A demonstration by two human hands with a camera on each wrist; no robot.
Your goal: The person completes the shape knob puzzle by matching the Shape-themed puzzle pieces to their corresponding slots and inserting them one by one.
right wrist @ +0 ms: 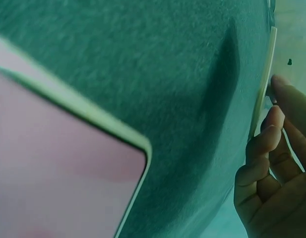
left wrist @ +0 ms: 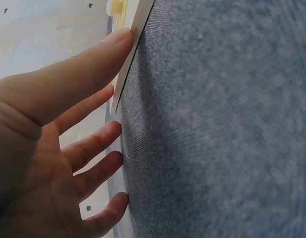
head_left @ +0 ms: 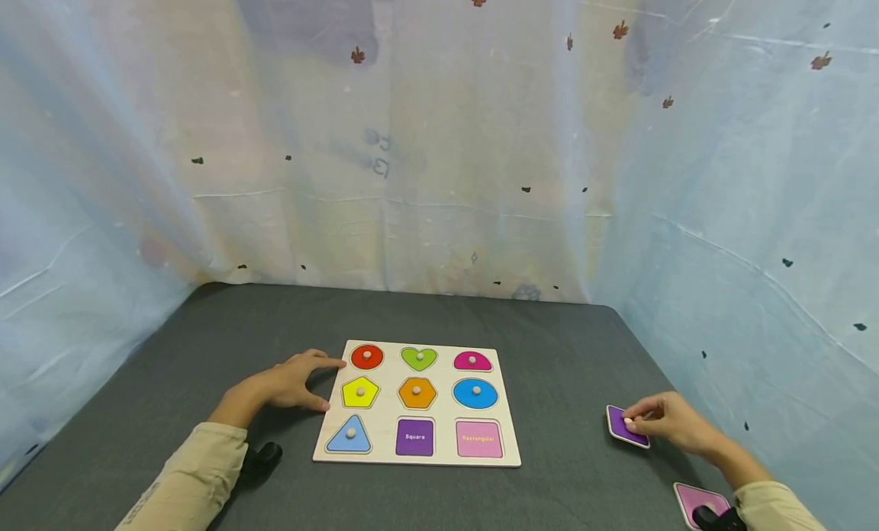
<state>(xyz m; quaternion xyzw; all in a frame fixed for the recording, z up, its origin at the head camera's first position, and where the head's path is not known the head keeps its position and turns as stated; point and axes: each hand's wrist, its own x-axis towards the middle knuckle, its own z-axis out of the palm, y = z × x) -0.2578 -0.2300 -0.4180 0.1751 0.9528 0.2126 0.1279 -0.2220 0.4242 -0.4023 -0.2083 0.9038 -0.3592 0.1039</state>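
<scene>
A wooden shape puzzle board (head_left: pixel 446 371) lies on the grey table in the head view. My left hand (head_left: pixel 291 380) is at its left edge, with the thumb and index fingertip touching the rim and the fingers loosely spread. Far to the right, my right hand (head_left: pixel 669 420) pinches the small knob of a purple square puzzle piece (head_left: pixel 628 432). That piece shows edge-on (right wrist: pixel 264 79) in the right wrist view; whether it touches the cloth I cannot tell. A pink rectangular puzzle piece (head_left: pixel 693 500) lies near the right wrist, partly covered by the wrist strap.
Knobbed pieces fill most of the board, among them a blue triangle (head_left: pixel 350 436) and a blue oval (head_left: pixel 475 394). Its front row also shows recesses printed Square (head_left: pixel 415 437) and Rectangular (head_left: pixel 479 439). Pale curtains (head_left: pixel 412 134) surround the grey table (head_left: pixel 563 340).
</scene>
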